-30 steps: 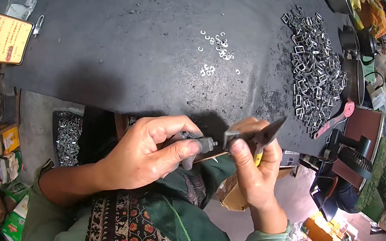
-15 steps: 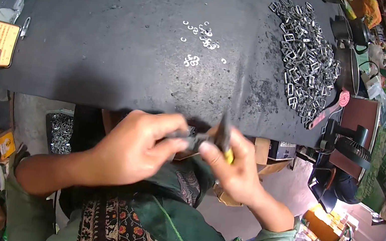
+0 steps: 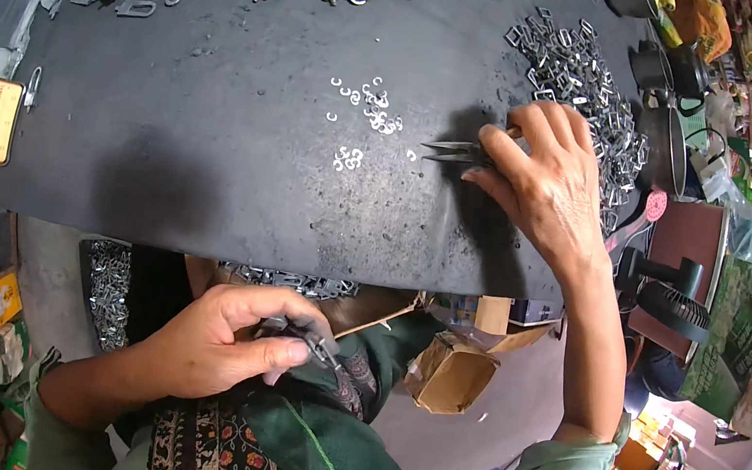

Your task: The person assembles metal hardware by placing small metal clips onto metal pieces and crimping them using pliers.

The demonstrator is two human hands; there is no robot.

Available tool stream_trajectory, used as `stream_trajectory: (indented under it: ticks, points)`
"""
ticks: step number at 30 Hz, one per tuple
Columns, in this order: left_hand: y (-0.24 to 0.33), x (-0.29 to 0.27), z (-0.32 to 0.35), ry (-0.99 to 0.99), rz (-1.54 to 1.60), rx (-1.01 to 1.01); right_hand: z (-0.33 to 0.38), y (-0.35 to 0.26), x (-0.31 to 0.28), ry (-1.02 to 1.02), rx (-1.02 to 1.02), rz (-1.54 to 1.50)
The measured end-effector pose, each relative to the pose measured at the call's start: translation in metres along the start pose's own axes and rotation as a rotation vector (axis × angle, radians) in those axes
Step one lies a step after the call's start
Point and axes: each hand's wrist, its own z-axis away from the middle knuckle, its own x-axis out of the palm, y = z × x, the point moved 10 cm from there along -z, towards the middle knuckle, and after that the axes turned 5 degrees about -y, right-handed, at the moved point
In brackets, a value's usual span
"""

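Right hand (image 3: 547,179) clamped on slim pointed metal pliers (image 3: 453,151) aimed left at tiny silver clips (image 3: 372,106) on the black tabletop (image 3: 211,160), left hand (image 3: 225,349) pinching a small grey metal part (image 3: 319,349) near the lap — easily scattered or fumbled.

Left hand (image 3: 215,347) low, fingers pinched; right hand (image 3: 550,189) outstretched, fingers curled.

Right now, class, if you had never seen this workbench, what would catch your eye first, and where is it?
The right hand stands out first, reaching over the black table with pointed pliers aimed at a scatter of small white rings. Heaps of grey metal parts lie along the far and right edges. Near the lap, the left hand pinches a small metal piece.
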Motion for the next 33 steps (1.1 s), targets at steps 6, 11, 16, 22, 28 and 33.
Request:
stream_trajectory:
  ticks: [6,11,16,22,28,33]
  points:
    - [0.009,-0.01,-0.003,0.071,-0.075,0.163,-0.015,-0.005,0.004,-0.038,-0.091,-0.017]
    - [0.011,-0.012,-0.004,0.073,-0.085,0.166,-0.018,-0.006,0.004,-0.076,-0.126,-0.032]
    - [0.015,-0.021,-0.002,0.153,-0.132,0.191,-0.014,-0.01,-0.001,-0.11,-0.141,-0.034]
    - [0.015,-0.019,-0.008,0.17,0.208,0.106,-0.005,-0.052,-0.042,-0.037,-0.204,-0.218]
    - [0.019,-0.014,-0.011,0.202,0.223,0.145,-0.002,-0.073,-0.053,-0.043,-0.246,-0.263]
    - [0.02,-0.009,-0.013,0.171,0.247,0.201,-0.001,-0.078,-0.051,-0.066,-0.235,-0.291]
